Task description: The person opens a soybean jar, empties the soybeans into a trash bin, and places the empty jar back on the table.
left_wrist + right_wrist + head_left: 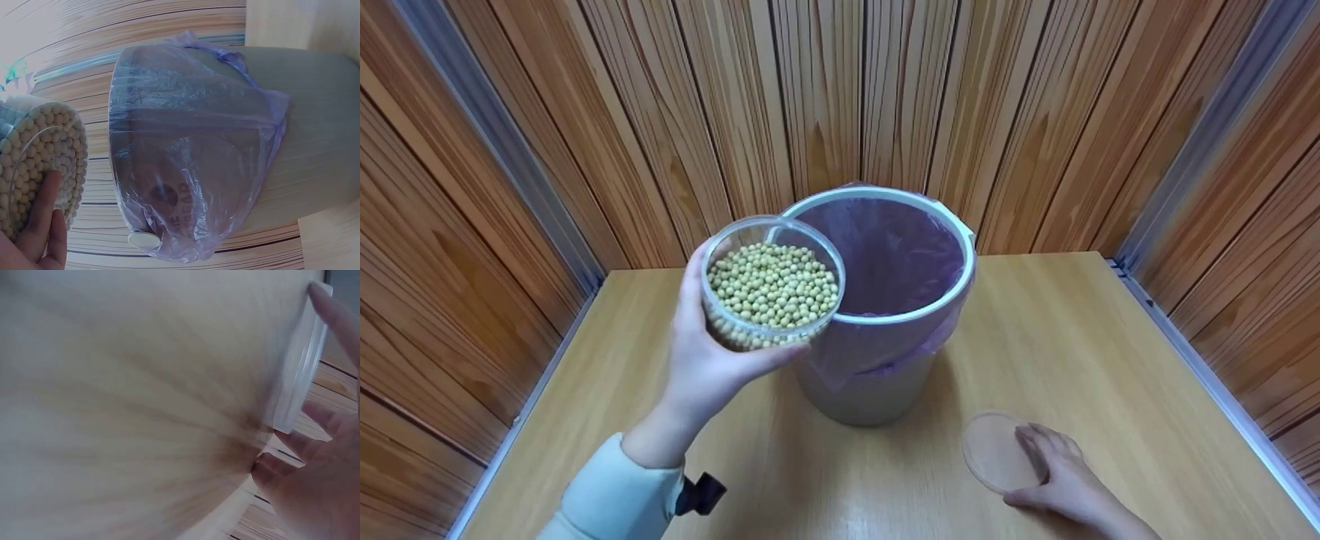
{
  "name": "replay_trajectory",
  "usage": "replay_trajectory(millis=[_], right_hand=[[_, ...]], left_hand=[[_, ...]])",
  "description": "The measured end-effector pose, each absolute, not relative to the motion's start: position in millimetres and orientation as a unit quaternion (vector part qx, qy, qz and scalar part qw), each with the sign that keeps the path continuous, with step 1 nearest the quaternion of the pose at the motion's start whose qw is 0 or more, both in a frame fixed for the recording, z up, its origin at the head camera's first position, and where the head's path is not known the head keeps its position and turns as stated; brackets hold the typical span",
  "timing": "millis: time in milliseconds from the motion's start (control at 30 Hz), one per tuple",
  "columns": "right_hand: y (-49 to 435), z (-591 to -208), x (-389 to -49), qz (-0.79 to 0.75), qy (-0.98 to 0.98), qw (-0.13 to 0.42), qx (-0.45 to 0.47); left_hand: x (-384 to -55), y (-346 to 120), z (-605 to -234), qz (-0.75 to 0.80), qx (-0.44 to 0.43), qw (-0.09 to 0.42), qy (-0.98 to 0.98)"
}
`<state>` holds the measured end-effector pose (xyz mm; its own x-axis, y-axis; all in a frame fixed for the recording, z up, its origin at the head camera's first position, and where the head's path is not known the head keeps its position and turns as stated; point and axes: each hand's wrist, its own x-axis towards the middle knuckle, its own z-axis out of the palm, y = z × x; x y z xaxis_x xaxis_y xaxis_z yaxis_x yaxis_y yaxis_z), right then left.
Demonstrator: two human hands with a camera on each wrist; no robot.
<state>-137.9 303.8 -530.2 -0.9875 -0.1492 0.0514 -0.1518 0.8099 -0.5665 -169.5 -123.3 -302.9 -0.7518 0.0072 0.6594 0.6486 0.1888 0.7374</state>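
Note:
My left hand point(701, 367) grips a clear plastic jar point(774, 331) from its left and near side, its lid off. Round, pale yellow-green dried beans point(776, 285) fill much of it. The jar is held up at the left of a waste bin, overlapping the bin's rim point(900, 319) in the head view. Seen from the left wrist, fingers point(42, 208) spread across the jar's base. At the lower right, a clear round lid point(997, 454) lies on the table, and my right hand point(1061, 476) holds it by its edge, thumb and fingertips on opposite sides.
The grey bin point(862, 405) stands upright near the table's middle, lined with a purple plastic bag point(885, 247) folded over its rim. Wood-patterned panels point(825, 97) enclose the wooden table point(1110, 360) at the back and both sides, with metal strips along the corners.

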Motion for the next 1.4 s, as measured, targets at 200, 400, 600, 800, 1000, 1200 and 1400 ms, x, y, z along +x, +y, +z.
replay_trajectory(millis=[200, 400, 600, 800, 1000, 1200, 1400], right_hand=[[303.8, -525.8, -137.3, 0.322, -0.942, -0.068, 0.068], [306.2, -507.5, -141.7, 0.352, -0.933, -0.018, 0.068], [307.5, -469.1, -152.0, 0.400, -0.915, 0.008, 0.052], [307.6, -426.3, -167.7, 0.444, -0.893, 0.004, 0.069], [299.7, -394.0, -179.2, 0.496, -0.861, 0.031, 0.106], [281.4, -362.5, -192.2, 0.520, -0.847, 0.033, 0.105], [264.6, -336.2, -208.1, 0.535, -0.838, 0.026, 0.105]], left_hand=[[-173.6, -120.9, -299.4, -0.568, -0.222, 0.290, -0.737], [-175.3, -118.7, -293.3, -0.562, -0.208, 0.280, -0.750], [-163.8, -110.6, -271.7, -0.569, -0.186, 0.263, -0.757], [-182.0, -114.7, -284.2, -0.536, -0.193, 0.281, -0.773], [-195.0, -112.2, -286.9, -0.510, -0.203, 0.294, -0.782], [-201.3, -106.4, -283.0, -0.502, -0.186, 0.289, -0.794], [-209.1, -100.8, -278.9, -0.468, -0.150, 0.283, -0.823]])
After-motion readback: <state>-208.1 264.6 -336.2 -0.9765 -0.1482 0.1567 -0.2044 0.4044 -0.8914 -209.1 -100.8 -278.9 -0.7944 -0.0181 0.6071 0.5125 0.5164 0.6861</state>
